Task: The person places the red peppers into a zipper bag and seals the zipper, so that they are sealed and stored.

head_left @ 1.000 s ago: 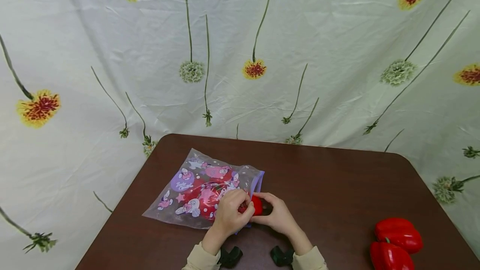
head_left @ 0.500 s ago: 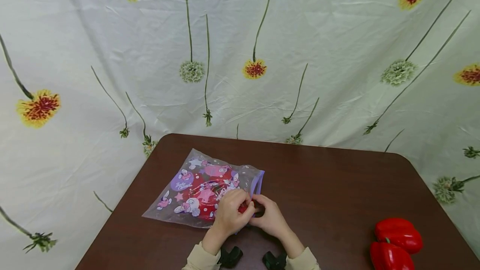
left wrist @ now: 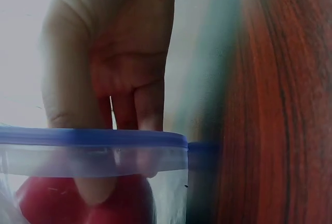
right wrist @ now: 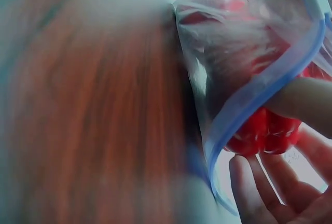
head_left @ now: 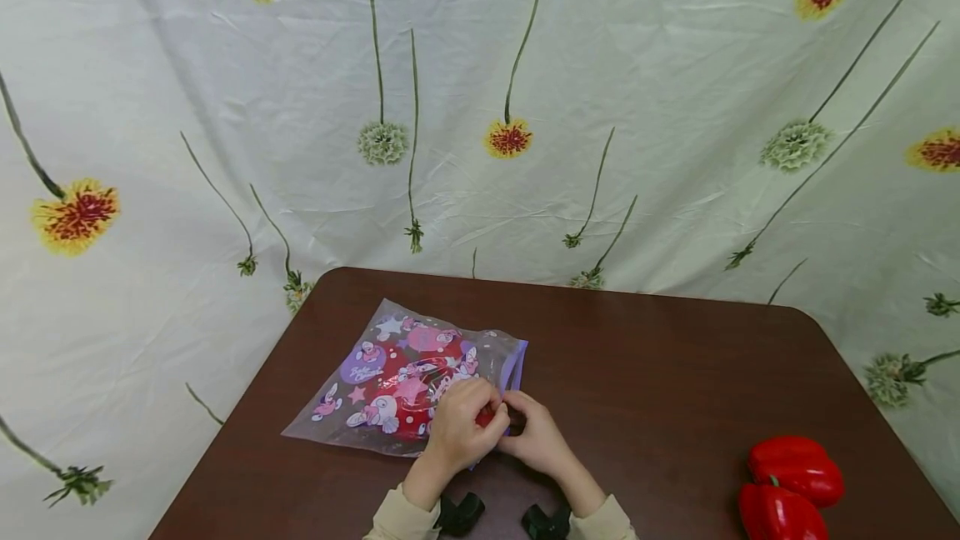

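A clear zip bag [head_left: 333, 432] printed with pink and purple cartoon figures lies on the table with red shapes inside. My left hand [head_left: 465, 419] has curled fingers and grips the bag near its mouth. From the other side my right hand [head_left: 542, 440] reaches in, its thumb and fingers at a red bell pepper [right wrist: 251, 133]. In the left wrist view, thumb and fingers pass behind the blue zip strip [left wrist: 88, 137] and overlap the pepper. Most of this pepper is hidden from the head view by the hands.
Two more red bell peppers [head_left: 797, 469] lie together at the right of the dark brown table [head_left: 637, 357]. A white zip slider [right wrist: 316, 2] sits on the strip. Behind the table hangs a white flowered cloth [head_left: 675, 107]. Dark wrist mounts [head_left: 461, 515] are close to the tabletop.
My right hand has moved left, closer to the bag's mouth. The pepper that showed between my hands is now mostly covered and farther in. My left hand has hardly moved.
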`<act>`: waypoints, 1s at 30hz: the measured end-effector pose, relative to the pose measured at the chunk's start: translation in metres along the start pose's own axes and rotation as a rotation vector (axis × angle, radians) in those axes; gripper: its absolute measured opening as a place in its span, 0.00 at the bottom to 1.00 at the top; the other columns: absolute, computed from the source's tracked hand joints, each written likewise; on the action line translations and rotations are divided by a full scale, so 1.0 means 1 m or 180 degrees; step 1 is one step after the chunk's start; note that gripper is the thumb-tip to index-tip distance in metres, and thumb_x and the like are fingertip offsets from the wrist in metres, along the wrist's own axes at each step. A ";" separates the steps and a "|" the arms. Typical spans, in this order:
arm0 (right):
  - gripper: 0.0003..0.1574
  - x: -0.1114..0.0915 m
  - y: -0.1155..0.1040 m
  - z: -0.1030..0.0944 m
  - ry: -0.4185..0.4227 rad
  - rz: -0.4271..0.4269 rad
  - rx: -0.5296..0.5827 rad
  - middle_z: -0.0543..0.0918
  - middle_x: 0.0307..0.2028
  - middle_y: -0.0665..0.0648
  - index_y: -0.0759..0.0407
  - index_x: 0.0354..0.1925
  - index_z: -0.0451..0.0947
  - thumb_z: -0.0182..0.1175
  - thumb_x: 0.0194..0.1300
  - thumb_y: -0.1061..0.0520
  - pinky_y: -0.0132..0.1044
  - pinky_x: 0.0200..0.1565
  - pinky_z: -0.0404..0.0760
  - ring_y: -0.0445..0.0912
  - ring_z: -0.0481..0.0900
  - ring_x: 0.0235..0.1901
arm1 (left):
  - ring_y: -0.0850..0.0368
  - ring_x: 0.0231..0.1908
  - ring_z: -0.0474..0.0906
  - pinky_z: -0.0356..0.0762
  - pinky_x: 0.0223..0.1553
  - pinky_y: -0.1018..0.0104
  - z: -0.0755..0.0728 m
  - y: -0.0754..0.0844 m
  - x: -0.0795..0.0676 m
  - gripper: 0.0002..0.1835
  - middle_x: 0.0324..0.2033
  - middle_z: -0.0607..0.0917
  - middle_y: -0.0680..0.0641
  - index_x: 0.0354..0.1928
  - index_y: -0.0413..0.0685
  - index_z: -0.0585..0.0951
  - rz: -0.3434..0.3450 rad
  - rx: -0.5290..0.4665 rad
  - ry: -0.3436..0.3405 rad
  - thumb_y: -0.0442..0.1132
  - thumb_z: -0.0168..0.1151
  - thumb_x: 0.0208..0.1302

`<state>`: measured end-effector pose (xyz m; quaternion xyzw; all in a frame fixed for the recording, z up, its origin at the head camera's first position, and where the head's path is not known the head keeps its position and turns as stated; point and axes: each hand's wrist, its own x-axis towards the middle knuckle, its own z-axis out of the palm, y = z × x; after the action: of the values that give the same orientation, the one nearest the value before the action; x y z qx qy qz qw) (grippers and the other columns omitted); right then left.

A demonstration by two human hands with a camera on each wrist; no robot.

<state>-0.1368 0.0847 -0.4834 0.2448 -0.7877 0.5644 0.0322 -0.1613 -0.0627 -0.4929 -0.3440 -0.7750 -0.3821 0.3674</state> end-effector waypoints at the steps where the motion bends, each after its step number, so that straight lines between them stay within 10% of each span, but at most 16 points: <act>1: 0.19 0.000 -0.001 0.001 0.0027 -0.0025 -0.0058 0.78 0.37 0.57 0.68 0.39 0.77 0.67 0.45 0.72 0.32 0.42 0.78 0.37 0.74 0.38 | 0.65 0.19 0.64 0.63 0.24 0.74 0.000 0.000 0.000 0.06 0.17 0.69 0.57 0.20 0.53 0.72 0.0004 -0.0005 -0.0009 0.36 0.59 0.47; 7: 0.14 0.002 -0.001 0.002 -0.0027 -0.0018 -0.0123 0.77 0.33 0.55 0.65 0.31 0.75 0.67 0.43 0.70 0.31 0.39 0.75 0.35 0.72 0.34 | 0.65 0.19 0.63 0.62 0.25 0.75 0.001 0.000 -0.002 0.06 0.17 0.69 0.57 0.20 0.53 0.71 0.0015 -0.0035 -0.0056 0.37 0.59 0.48; 19: 0.33 0.002 0.043 -0.014 -0.0380 0.0420 0.0548 0.76 0.49 0.72 0.77 0.56 0.66 0.65 0.52 0.69 0.41 0.46 0.78 0.58 0.78 0.47 | 0.66 0.20 0.63 0.63 0.25 0.75 0.001 -0.001 -0.003 0.06 0.18 0.70 0.58 0.21 0.53 0.73 -0.0064 -0.0003 -0.0042 0.36 0.60 0.47; 30: 0.33 0.004 0.021 -0.044 -0.0141 0.0293 0.0612 0.73 0.51 0.78 0.79 0.56 0.65 0.61 0.51 0.76 0.54 0.50 0.72 0.69 0.73 0.51 | 0.66 0.19 0.63 0.63 0.24 0.76 -0.001 -0.001 -0.002 0.07 0.17 0.70 0.58 0.21 0.54 0.72 -0.0144 0.0036 -0.0069 0.38 0.62 0.47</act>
<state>-0.1591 0.1281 -0.4847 0.2227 -0.7408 0.6328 -0.0348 -0.1611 -0.0644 -0.4951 -0.3285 -0.7887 -0.3822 0.3521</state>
